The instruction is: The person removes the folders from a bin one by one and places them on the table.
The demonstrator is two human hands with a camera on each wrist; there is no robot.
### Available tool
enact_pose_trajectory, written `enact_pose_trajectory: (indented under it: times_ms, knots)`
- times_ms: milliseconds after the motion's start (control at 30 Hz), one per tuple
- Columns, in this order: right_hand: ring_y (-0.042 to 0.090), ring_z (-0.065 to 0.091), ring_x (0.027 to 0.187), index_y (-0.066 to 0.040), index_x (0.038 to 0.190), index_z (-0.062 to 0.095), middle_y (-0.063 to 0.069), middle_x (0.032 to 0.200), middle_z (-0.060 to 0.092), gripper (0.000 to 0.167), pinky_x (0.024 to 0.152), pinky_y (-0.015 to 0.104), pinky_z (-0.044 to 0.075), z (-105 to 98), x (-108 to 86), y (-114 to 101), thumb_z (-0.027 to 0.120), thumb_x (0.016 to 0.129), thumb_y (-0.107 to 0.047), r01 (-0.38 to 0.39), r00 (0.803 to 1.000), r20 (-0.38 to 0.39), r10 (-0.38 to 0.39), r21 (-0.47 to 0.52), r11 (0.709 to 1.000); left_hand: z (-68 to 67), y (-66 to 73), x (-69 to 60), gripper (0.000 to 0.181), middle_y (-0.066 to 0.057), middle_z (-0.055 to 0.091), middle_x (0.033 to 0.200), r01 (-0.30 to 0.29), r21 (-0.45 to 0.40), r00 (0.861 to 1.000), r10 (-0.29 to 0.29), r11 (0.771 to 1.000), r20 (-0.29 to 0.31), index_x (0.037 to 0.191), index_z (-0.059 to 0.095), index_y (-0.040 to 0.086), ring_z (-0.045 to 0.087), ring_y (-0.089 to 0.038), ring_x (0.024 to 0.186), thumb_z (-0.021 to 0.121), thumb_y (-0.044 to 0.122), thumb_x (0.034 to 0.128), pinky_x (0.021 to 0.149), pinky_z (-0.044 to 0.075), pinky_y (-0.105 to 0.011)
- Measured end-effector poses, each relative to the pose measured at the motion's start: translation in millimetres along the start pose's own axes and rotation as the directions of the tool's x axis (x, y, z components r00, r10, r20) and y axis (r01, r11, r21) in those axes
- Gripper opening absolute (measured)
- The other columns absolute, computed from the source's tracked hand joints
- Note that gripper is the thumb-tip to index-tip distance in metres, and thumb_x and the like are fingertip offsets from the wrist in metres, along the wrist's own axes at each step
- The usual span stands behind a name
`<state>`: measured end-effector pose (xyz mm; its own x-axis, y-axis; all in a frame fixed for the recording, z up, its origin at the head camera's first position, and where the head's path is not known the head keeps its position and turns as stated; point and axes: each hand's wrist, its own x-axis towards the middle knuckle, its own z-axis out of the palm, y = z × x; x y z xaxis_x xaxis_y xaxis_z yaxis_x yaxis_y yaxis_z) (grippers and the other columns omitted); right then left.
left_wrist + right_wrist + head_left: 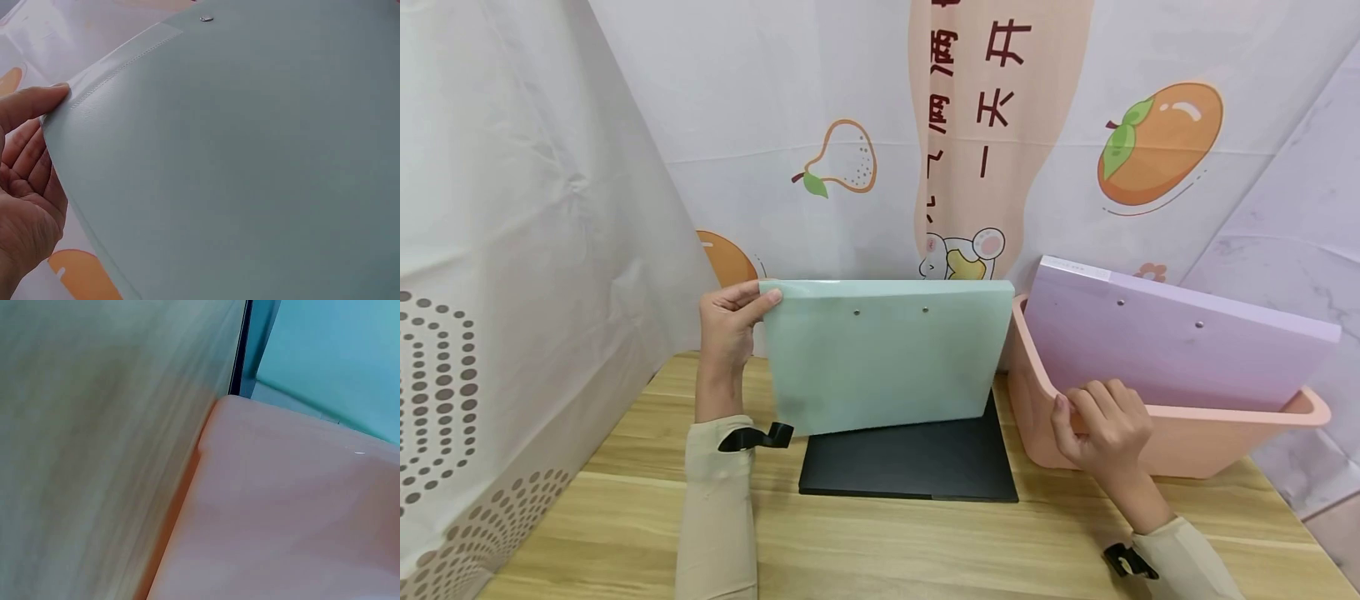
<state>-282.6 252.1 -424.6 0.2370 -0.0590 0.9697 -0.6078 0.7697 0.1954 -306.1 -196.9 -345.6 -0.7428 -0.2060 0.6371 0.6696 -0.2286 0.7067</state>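
The left hand (pixel 730 333) pinches the upper left corner of a mint green folder (pixel 891 358), thumb in front. That folder stands upright above a black flat folder (pixel 910 462) lying on the table. In the left wrist view the thumb of the left hand (pixel 31 169) presses on the green folder (pixel 219 156). The right hand (pixel 1108 429) grips the front left rim of a pink bin (pixel 1195 442). Inside the bin a purple folder (pixel 1165 342) leans, its top edge above the rim. The right wrist view shows the pink bin (pixel 281 506) but no fingers.
The wooden table (pixel 850 550) runs in front of the black folder and the bin. Behind it hangs a white curtain (pixel 775 83) with fruit prints and lettering; another patterned curtain (pixel 550 250) hangs at the left.
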Motion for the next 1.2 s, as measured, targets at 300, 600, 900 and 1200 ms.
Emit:
enact_pose_trajectory:
  times_ms: [300,600,900,1200]
  knots:
    - [0.031,0.033,0.045,-0.001,0.053,0.052,0.011,0.050,0.046,0.047,0.043,0.041,0.021,0,0.2,0,0.058,0.093,-0.025,0.003,1.000,-0.003,-0.003,0.000,1.000,-0.4,2.5,-1.8,0.031,-0.002,0.079,0.081,-0.014,0.010,0.999,0.013,1.000,0.042,0.089,0.082,0.006,0.075,-0.011,0.069,0.066,-0.020,0.0849,0.063,0.061,-0.023]
    - [0.032,0.034,0.045,-0.001,0.054,0.052,0.011,0.050,0.046,0.046,0.044,0.041,0.021,0,-1.2,0,0.058,0.093,-0.025,0.005,1.000,0.004,-0.004,-0.010,1.000,-4.0,-3.2,-0.8,0.027,0.000,0.079,0.081,0.010,0.078,0.995,-0.018,0.997,0.096,0.093,0.081,0.003,0.074,-0.008,0.069,0.067,-0.019,0.0863,0.064,0.060,-0.022]
    - [0.031,0.033,0.045,-0.001,0.053,0.051,0.012,0.049,0.045,0.049,0.045,0.040,0.021,1,4.3,-4,0.057,0.094,-0.025,0.001,1.000,-0.003,-0.001,-0.017,1.000,-9.8,-7.3,0.2,0.026,0.003,0.080,0.085,0.024,0.113,0.990,-0.040,0.993,0.136,0.098,0.081,0.005,0.075,-0.008,0.074,0.067,-0.016,0.0889,0.069,0.061,-0.023]
    - [0.032,0.033,0.045,0.000,0.053,0.051,0.012,0.050,0.046,0.048,0.045,0.041,0.021,2,8.3,-7,0.056,0.094,-0.025,-0.005,1.000,0.006,0.005,-0.022,1.000,-13.2,-6.7,1.1,0.025,0.003,0.080,0.085,0.044,0.133,0.983,-0.067,0.990,0.169,0.100,0.080,0.006,0.075,-0.008,0.075,0.067,-0.013,0.0903,0.070,0.061,-0.023]
